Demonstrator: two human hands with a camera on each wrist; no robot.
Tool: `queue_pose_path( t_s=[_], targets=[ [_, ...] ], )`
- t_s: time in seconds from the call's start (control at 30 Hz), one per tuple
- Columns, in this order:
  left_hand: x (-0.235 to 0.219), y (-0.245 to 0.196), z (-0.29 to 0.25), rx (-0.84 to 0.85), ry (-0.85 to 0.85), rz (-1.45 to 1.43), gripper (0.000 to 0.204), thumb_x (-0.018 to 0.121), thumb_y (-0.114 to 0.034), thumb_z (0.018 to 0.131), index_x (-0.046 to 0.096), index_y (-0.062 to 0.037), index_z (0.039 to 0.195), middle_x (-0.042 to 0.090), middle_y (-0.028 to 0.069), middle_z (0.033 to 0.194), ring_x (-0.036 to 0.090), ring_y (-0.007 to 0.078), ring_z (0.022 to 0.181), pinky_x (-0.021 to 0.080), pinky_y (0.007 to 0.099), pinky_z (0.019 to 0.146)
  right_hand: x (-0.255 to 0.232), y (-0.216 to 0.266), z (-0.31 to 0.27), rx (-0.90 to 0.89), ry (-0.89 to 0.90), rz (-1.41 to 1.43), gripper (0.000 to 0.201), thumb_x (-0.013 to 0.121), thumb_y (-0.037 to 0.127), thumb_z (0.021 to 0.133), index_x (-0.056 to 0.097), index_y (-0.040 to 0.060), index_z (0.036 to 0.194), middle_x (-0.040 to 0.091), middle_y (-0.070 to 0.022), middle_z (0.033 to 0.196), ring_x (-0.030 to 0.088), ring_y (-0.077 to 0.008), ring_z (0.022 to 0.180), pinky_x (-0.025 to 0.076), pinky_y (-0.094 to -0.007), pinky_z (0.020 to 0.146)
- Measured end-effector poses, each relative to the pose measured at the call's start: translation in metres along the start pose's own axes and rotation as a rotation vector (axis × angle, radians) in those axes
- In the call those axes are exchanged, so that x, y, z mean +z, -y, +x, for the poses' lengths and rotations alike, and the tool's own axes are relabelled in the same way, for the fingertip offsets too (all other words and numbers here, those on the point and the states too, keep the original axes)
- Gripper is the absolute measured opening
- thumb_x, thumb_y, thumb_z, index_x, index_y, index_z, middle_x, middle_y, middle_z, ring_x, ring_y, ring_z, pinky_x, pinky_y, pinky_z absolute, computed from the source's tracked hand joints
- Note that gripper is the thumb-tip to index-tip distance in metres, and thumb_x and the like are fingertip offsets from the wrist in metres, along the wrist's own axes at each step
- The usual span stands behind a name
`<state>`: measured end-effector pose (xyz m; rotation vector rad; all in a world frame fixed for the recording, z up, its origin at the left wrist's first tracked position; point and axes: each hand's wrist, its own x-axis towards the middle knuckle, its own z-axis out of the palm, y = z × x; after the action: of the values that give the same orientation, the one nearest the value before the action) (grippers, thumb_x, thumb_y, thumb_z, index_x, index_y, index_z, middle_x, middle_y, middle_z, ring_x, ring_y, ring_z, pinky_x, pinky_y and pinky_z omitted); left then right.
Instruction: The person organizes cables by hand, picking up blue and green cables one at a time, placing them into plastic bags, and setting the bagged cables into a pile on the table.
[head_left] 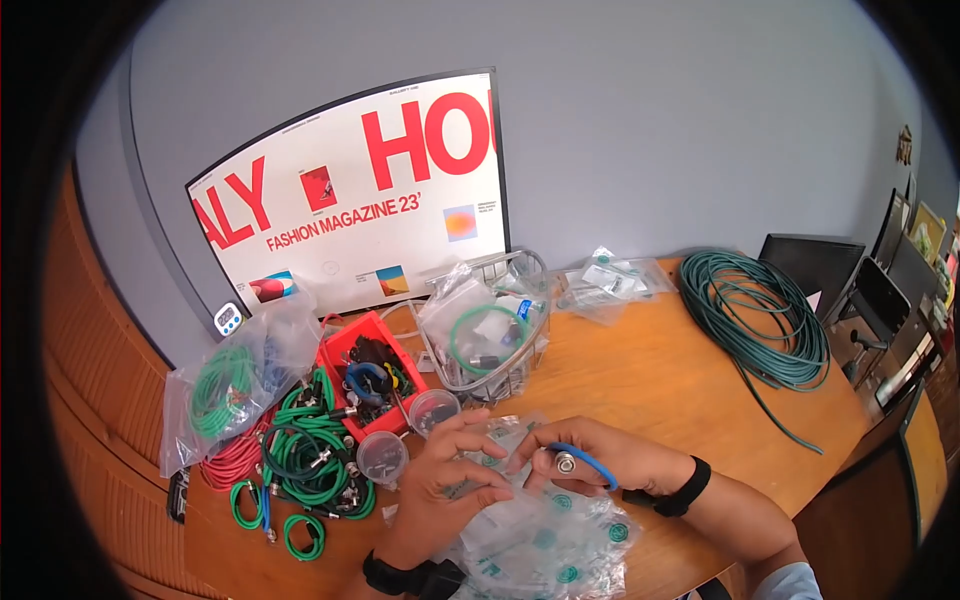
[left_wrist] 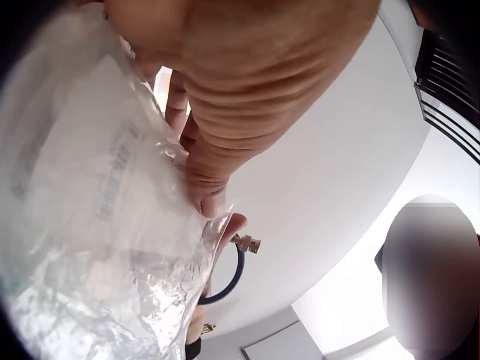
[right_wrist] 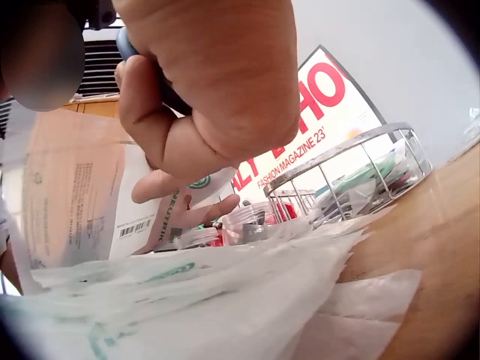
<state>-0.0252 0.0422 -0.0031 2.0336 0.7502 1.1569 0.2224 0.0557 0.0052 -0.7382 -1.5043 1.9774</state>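
My left hand (head_left: 440,490) pinches the edge of a clear plastic bag (left_wrist: 97,202) between thumb and fingers. A printed barcode label (right_wrist: 133,229) shows through the bag in the right wrist view. Across from it, my right hand (head_left: 632,460) holds a short blue cable (head_left: 597,466) in its curled fingers, its fingertips close to the bag's edge. The cable's metal BNC connector (left_wrist: 247,244) sticks out past the fingers in the left wrist view. Beneath both hands lies a pile of clear bags (head_left: 545,545) with green round logos.
Green coiled cables (head_left: 310,450) and a red bin (head_left: 412,374) of connectors are at left, near clear round tubs (head_left: 383,458). Behind stand a wire basket (head_left: 530,350) and a monitor (head_left: 350,180). A large dark green cable coil (head_left: 715,290) lies at right on the wooden table (head_left: 640,370).
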Motion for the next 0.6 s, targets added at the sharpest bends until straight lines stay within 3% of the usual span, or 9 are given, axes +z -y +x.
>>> queue_pose_path(
  t_s=[0.03, 0.1, 0.23, 0.3, 0.33, 0.53, 0.6],
  targets=[
    [-0.002, -0.003, 0.0, 0.001, -0.004, 0.0, 0.016, 0.086, -0.006, 0.07, 0.077, -0.0117, 0.083, 0.067, 0.0016, 0.113, 0.048, 0.0301, 0.133, 0.041, 0.0454, 0.107, 0.002, 0.003, 0.002, 0.001, 0.002, -0.003, 0.009, 0.063, 0.01, 0.095, 0.066, 0.0052, 0.101, 0.067, 0.0031, 0.085, 0.053, -0.0016, 0.067, 0.042, -0.0195, 0.059],
    [-0.005, -0.008, 0.001, 0.099, 0.007, 0.124, 0.016, 0.086, -0.008, 0.071, 0.078, -0.0132, 0.083, 0.066, 0.0006, 0.115, 0.045, 0.0312, 0.136, 0.04, 0.0472, 0.108, 0.006, 0.01, 0.008, 0.071, 0.034, -0.292, 0.008, 0.063, 0.007, 0.094, 0.067, 0.0053, 0.101, 0.065, 0.0041, 0.084, 0.051, -0.0008, 0.066, 0.041, -0.0192, 0.058],
    [-0.005, -0.01, 0.0, 0.106, 0.01, 0.093, 0.015, 0.085, -0.007, 0.072, 0.078, -0.0131, 0.084, 0.066, 0.001, 0.115, 0.045, 0.0323, 0.137, 0.039, 0.0478, 0.109, 0.005, -0.009, 0.014, -0.078, 0.084, -0.194, 0.021, 0.065, 0.022, 0.098, 0.067, 0.0017, 0.106, 0.059, 0.0034, 0.076, 0.044, -0.0013, 0.054, 0.033, -0.0184, 0.048],
    [-0.003, -0.01, 0.0, 0.117, 0.033, 0.164, 0.014, 0.082, -0.005, 0.074, 0.078, -0.0125, 0.085, 0.067, 0.0022, 0.116, 0.044, 0.0332, 0.137, 0.039, 0.0478, 0.109, 0.0, -0.003, 0.01, 0.092, 0.119, -0.124, 0.015, 0.065, 0.007, 0.09, 0.069, 0.0039, 0.104, 0.065, 0.0032, 0.084, 0.052, -0.0003, 0.069, 0.038, -0.018, 0.058],
    [-0.001, -0.009, -0.001, 0.117, 0.031, 0.163, 0.014, 0.082, -0.005, 0.074, 0.078, -0.0125, 0.085, 0.067, 0.0022, 0.116, 0.044, 0.0332, 0.137, 0.039, 0.0478, 0.109, -0.001, 0.003, 0.008, 0.093, 0.119, -0.125, 0.015, 0.065, 0.007, 0.09, 0.069, 0.0039, 0.104, 0.065, 0.0032, 0.084, 0.052, -0.0003, 0.069, 0.038, -0.018, 0.058],
    [0.002, -0.008, -0.003, 0.052, -0.048, 0.236, 0.014, 0.077, -0.003, 0.079, 0.079, -0.0105, 0.091, 0.067, 0.0046, 0.117, 0.045, 0.0342, 0.136, 0.039, 0.0476, 0.109, 0.009, 0.014, 0.002, 0.001, 0.065, -0.406, 0.015, 0.066, 0.007, 0.087, 0.071, 0.0014, 0.099, 0.069, -0.0018, 0.082, 0.059, -0.0067, 0.074, 0.047, -0.0246, 0.067],
    [0.003, -0.003, -0.004, 0.097, -0.025, 0.255, 0.024, 0.076, -0.002, 0.08, 0.078, -0.0107, 0.102, 0.066, 0.0051, 0.12, 0.046, 0.034, 0.135, 0.039, 0.0476, 0.11, 0.008, 0.014, 0.002, -0.102, 0.038, -0.636, 0.013, 0.069, 0.01, 0.088, 0.071, 0.0014, 0.097, 0.069, -0.0033, 0.081, 0.06, -0.0089, 0.075, 0.048, -0.0269, 0.07]
  ],
)
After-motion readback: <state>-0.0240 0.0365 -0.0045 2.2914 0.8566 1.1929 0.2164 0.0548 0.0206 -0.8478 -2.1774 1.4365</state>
